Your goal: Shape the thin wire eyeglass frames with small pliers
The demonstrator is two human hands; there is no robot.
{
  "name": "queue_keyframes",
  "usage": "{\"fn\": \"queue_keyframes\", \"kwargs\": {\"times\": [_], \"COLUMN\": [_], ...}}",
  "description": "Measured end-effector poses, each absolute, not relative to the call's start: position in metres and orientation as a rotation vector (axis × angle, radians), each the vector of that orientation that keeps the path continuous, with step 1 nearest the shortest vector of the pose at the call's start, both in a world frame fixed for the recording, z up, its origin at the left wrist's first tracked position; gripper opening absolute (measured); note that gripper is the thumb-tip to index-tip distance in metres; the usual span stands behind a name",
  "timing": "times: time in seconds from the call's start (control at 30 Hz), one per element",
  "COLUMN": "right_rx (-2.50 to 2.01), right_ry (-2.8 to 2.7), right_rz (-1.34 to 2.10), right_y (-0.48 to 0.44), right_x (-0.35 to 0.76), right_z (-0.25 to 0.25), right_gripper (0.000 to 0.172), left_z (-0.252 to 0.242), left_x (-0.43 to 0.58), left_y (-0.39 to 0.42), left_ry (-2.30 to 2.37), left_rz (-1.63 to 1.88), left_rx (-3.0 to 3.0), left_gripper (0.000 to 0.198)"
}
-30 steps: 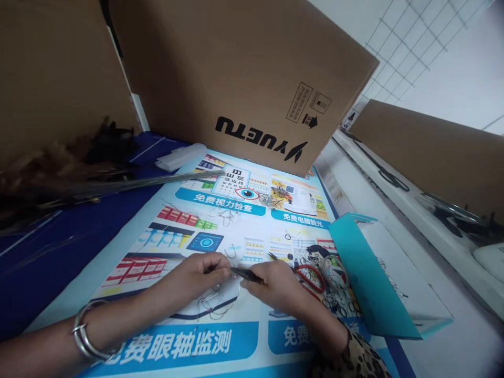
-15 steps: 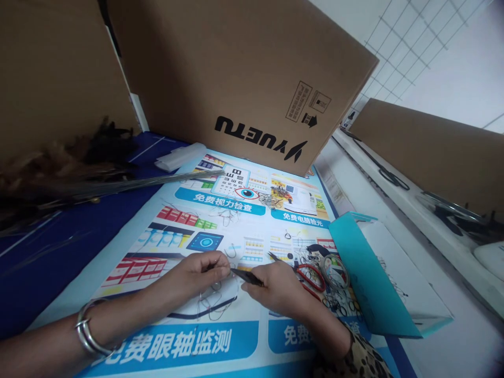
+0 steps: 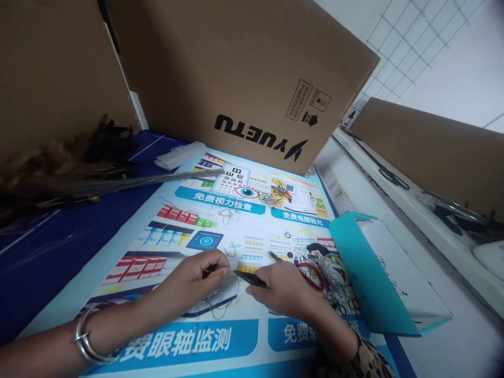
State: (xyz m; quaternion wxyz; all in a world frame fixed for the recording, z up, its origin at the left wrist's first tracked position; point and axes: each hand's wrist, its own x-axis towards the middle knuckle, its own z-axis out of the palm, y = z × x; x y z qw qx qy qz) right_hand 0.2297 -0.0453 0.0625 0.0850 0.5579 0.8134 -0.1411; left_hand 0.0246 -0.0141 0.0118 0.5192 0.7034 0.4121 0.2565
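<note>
My left hand (image 3: 205,275) is closed in a pinch above the printed sheet (image 3: 220,362). What sits between thumb and forefinger is too small to make out. My right hand (image 3: 281,289) grips a dark, narrow-pointed tool (image 3: 251,278); its tip points left, just short of my left fingertips. Whether it is tweezers or pliers does not show. Below my left hand lie thin loops of wire (image 3: 216,307). Behind my right hand rest scissors with red handles (image 3: 313,276), their dark tip showing past my knuckles. Many small wire loops (image 3: 340,302) are heaped beside them.
A teal open box (image 3: 360,283) stands at the right with thin wire pieces inside. A large cardboard box (image 3: 236,68) closes off the back. Long thin wires (image 3: 177,178) and brown and black feathery bundles (image 3: 59,163) lie at left. Another wire cluster (image 3: 271,198) sits farther back.
My right hand and the dark tool have drawn slightly right, leaving a small gap to my left fingertips. My left hand has barely moved.
</note>
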Motion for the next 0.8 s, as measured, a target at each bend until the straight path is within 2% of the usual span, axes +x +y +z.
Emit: {"fn": "queue_keyframes", "kwargs": {"times": [0.2, 0.8], "right_rx": [1.721, 1.818], "right_ry": [2.414, 2.439], "right_rz": [-0.438, -0.692], "right_y": [-0.0454, -0.0421], "right_x": [0.2293, 0.2298], "right_z": [0.0643, 0.0599], "right_gripper": [0.035, 0.032], "left_z": [0.0114, 0.0119], "left_x": [0.0246, 0.0235], "left_y": [-0.0127, -0.0127], "left_ry": [1.004, 0.955], "left_rz": [0.626, 0.63], "left_rx": [1.727, 1.336], "left_gripper": [0.017, 0.023]}}
